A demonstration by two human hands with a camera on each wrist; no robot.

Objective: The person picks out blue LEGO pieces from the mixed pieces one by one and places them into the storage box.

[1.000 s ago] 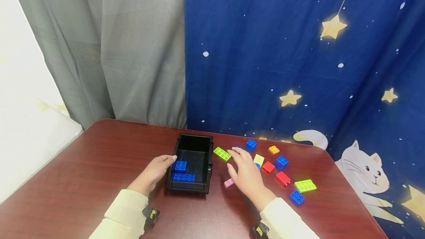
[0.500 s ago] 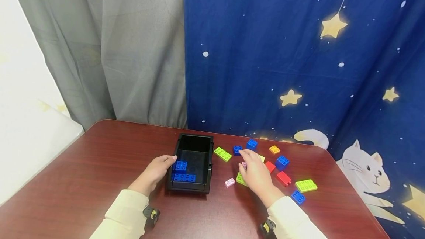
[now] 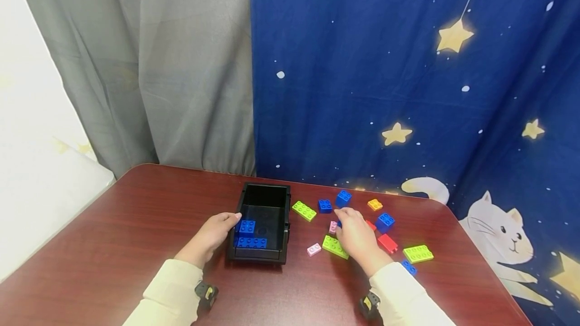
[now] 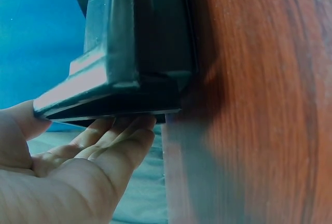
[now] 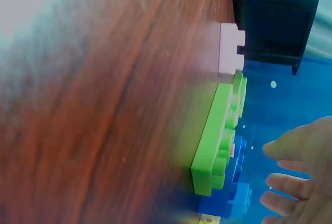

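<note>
A black plastic bin (image 3: 258,255) stands on the table with a blue square building brick (image 3: 247,227) and a longer blue brick (image 3: 251,243) inside. My left hand (image 3: 212,237) grips its left rim. In the left wrist view the thumb lies over the edge and the fingers (image 4: 122,149) curl beneath. To the bin's right, my right hand (image 3: 359,238) hovers over loose bricks, fingers apart and holding nothing in the right wrist view. Nearest it are a lime green brick (image 3: 335,246) and a small pink brick (image 3: 333,227). The hand partly hides a blue and a red brick (image 3: 370,225).
Beside the bin lie a lime brick (image 3: 304,211) and a pink brick (image 3: 313,249). Two blue bricks, one of them a taller brick (image 3: 343,198), and a yellow-orange brick (image 3: 374,205) are farther back. Red brick (image 3: 387,243), lime brick (image 3: 419,253) and blue bricks lie right.
My right hand has moved to the right over the bricks, uncovering the pink and lime bricks and a blue one behind. The left hand and the bin stay put.
</note>
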